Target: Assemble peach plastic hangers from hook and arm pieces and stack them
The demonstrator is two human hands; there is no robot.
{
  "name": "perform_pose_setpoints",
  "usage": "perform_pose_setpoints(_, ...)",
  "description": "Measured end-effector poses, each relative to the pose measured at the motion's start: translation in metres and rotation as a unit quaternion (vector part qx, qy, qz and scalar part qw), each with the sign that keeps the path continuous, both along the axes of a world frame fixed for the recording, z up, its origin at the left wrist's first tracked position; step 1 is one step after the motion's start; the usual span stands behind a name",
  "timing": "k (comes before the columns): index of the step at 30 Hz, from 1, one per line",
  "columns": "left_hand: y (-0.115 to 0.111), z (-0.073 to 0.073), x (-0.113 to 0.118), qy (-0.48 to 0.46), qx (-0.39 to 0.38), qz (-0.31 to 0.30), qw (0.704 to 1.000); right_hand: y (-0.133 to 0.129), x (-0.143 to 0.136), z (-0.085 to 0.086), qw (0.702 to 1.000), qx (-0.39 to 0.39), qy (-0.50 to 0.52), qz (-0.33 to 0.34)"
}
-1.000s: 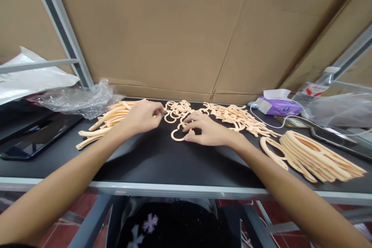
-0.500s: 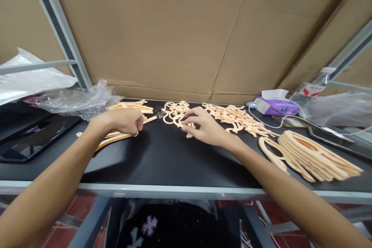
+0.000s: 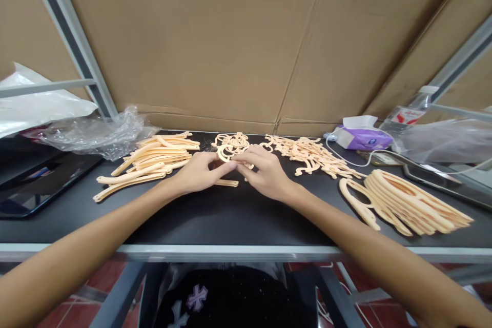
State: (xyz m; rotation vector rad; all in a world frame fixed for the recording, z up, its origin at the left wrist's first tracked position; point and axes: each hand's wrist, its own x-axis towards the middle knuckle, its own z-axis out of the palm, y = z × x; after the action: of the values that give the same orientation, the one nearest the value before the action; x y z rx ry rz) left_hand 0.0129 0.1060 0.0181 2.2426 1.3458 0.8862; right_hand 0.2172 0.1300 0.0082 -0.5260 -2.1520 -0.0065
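My left hand [image 3: 200, 171] and my right hand [image 3: 263, 171] meet over the middle of the table, fingertips nearly touching. Between them is a pale, wood-coloured C-shaped piece [image 3: 222, 152], pinched by the fingers of both; part of it is covered. From beneath my left hand the end of a slim strip [image 3: 229, 183] sticks out; whether the hand touches it I cannot tell. Just behind lies a small heap of curled pieces [image 3: 236, 139]. Left of my left hand is a pile of long, slightly bent strips [image 3: 154, 156].
Hook-shaped pieces [image 3: 311, 154] lie scattered right of centre. Large looped pieces [image 3: 417, 205] are stacked at the right, near a purple tissue pack [image 3: 363, 137], a white cable and a bottle [image 3: 407, 113]. Crumpled clear plastic [image 3: 111, 133] and a dark glossy device [image 3: 49, 179] occupy the left.
My left hand has moved right from the strip pile to the middle, where a strip end now shows beneath it. My right hand has closed on a curved piece.
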Motion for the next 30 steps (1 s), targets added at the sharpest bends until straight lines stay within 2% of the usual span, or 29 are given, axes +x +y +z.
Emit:
perform_pose_setpoints(5, 0.004, 0.006, 0.002, -0.156, -0.067, -0.075, 0.983, -0.006, -0.005, -0.001, 0.999, -0.038, 0.021, 0.007)
perform_pose_setpoints(8, 0.005, 0.014, 0.001, -0.208, -0.041, -0.029, 0.977, -0.009, -0.007, -0.003, 0.998, -0.044, 0.041, -0.021)
perform_pose_setpoints(12, 0.009, 0.022, -0.008, -0.257, 0.01, 0.048, 0.965, -0.017, -0.011, -0.004, 0.998, -0.014, 0.041, -0.054)
perform_pose_setpoints(15, 0.013, 0.019, -0.013, -0.244, 0.036, 0.082, 0.966, -0.026, -0.015, -0.003, 0.996, -0.023, -0.08, 0.016)
perform_pose_setpoints(18, 0.015, 0.012, -0.013, -0.204, 0.042, 0.065, 0.976, -0.033, -0.017, 0.0, 0.971, -0.051, -0.221, 0.071)
perform_pose_setpoints(21, 0.015, 0.007, -0.01, -0.178, 0.012, 0.037, 0.983, -0.033, -0.016, 0.005, 0.962, -0.061, -0.26, 0.058)
perform_pose_setpoints(27, 0.014, 0.01, -0.011, -0.164, 0.03, 0.041, 0.985, -0.02, -0.001, 0.017, 0.969, -0.044, -0.239, -0.05)
perform_pose_setpoints(30, 0.014, 0.009, -0.013, -0.114, 0.056, 0.062, 0.99, -0.016, 0.002, 0.015, 0.965, -0.063, -0.251, -0.041)
